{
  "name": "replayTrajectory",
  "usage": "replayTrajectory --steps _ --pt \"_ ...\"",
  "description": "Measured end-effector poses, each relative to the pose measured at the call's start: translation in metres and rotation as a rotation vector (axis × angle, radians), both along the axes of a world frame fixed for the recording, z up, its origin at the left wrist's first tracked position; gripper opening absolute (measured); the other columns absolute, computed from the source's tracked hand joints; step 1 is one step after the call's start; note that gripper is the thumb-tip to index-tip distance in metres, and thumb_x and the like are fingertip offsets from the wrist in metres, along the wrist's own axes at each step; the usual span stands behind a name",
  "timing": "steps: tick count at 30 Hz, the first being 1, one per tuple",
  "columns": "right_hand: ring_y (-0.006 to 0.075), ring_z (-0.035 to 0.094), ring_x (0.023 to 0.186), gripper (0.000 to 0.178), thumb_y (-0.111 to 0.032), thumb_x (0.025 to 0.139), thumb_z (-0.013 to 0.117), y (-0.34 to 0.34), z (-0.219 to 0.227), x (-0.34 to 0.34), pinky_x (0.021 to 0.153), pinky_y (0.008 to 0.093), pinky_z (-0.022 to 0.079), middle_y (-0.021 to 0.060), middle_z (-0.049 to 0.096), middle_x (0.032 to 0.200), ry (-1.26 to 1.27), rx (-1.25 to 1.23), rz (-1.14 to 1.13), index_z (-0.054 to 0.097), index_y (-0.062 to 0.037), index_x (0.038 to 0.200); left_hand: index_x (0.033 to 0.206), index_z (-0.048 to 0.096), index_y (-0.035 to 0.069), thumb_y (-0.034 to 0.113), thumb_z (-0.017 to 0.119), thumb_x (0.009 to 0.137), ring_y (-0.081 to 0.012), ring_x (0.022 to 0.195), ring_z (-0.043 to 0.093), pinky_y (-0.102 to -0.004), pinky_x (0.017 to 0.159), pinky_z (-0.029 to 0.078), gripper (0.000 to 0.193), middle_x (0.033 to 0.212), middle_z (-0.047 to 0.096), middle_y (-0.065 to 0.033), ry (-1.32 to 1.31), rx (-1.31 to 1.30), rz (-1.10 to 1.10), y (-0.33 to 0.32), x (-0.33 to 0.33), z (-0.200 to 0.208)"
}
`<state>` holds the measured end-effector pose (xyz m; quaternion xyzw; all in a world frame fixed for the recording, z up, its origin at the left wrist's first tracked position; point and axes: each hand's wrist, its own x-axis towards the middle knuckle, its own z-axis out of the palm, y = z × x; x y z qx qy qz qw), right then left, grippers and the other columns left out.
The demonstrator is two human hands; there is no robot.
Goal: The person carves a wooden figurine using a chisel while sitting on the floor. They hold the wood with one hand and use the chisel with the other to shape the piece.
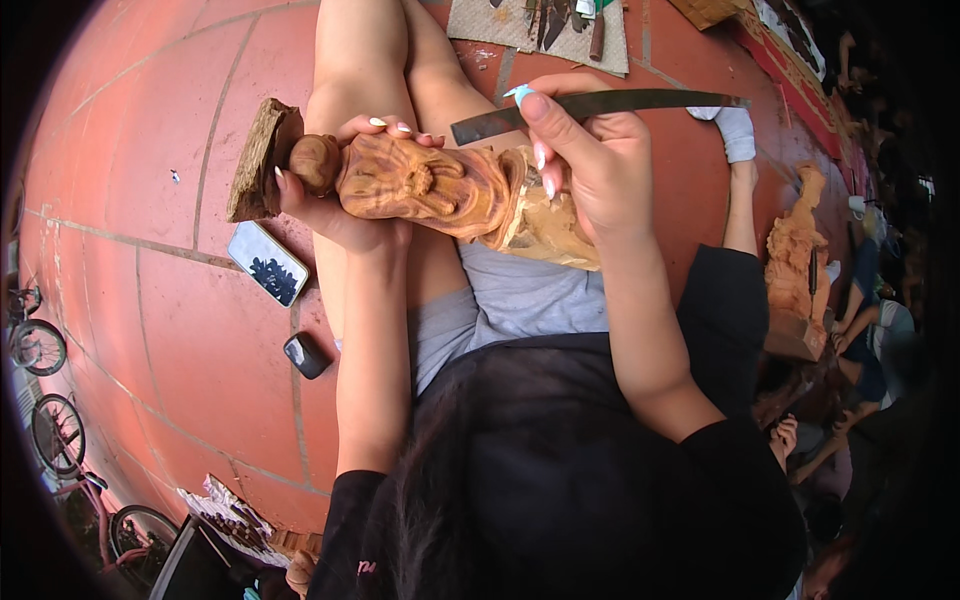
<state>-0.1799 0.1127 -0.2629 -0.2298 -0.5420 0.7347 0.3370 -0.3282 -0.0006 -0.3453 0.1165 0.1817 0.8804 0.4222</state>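
Note:
My left hand cups a brown wooden figurine from below, lying sideways across my lap, its rough base block to the left. The figurine's right end is pale, freshly cut wood. My right hand grips a long flat metal carving blade that points right, and the hand rests on the pale end of the carving.
I sit on a red tiled floor. A phone and a small black object lie left of my leg. A cloth with several tools lies ahead. Another wooden carving stands right, near other people. Bicycles stand at the left.

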Motion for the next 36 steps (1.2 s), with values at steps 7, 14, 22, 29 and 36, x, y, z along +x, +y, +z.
replayTrajectory --steps 7,14,22,29,36 --pt "0.0153 0.068 0.065 0.019 -0.005 0.086 0.071 -0.006 -0.020 -0.003 0.057 0.0232 0.055 0.0115 0.068 0.075 0.020 -0.080 0.158 0.062 0.0051 0.099 0.100 0.062 0.000 0.088 0.035 0.074 -0.0392 0.084 0.063 -0.0504 0.080 0.053 0.096 0.091 0.062 -0.0188 0.034 0.030 0.016 0.000 -0.007 -0.020" --pt "0.0054 0.058 0.058 0.011 -0.007 0.093 0.064 -0.026 -0.041 -0.005 0.052 0.0180 0.045 0.0032 0.063 0.075 -0.078 0.341 0.132 0.067 0.0032 0.090 0.103 0.061 0.000 0.088 0.036 0.074 -0.0392 0.086 0.062 -0.0518 0.081 0.052 0.095 0.093 0.062 -0.0190 0.021 0.012 0.001 -0.008 -0.004 -0.030" --pt "0.0052 0.059 0.059 0.011 -0.007 0.091 0.066 -0.009 -0.054 -0.006 0.052 0.0199 0.046 0.0020 0.063 0.071 -0.207 0.600 0.151 0.067 0.0037 0.094 0.104 0.063 0.003 0.089 0.036 0.074 -0.0401 0.086 0.062 -0.0523 0.082 0.052 0.095 0.094 0.063 -0.0185 0.045 -0.022 0.029 0.007 0.001 -0.037" --pt "0.0237 0.066 0.060 0.021 -0.027 0.083 0.074 -0.020 -0.051 -0.005 0.052 0.0361 0.049 0.0071 0.069 0.076 -0.258 0.818 0.117 0.071 -0.0074 0.088 0.101 0.063 0.002 0.089 0.035 0.074 -0.0402 0.086 0.062 -0.0514 0.081 0.053 0.096 0.092 0.063 -0.0192 0.030 -0.013 0.026 -0.003 0.005 -0.031" --pt "0.0082 0.060 0.056 0.009 -0.005 0.088 0.069 -0.023 -0.058 -0.002 0.049 0.0224 0.044 0.0048 0.065 0.068 -0.170 0.816 0.058 0.069 0.0038 0.091 0.101 0.063 0.001 0.087 0.036 0.075 -0.0397 0.084 0.062 -0.0509 0.080 0.053 0.094 0.090 0.062 -0.0196 0.045 -0.034 0.036 -0.010 0.008 -0.032"
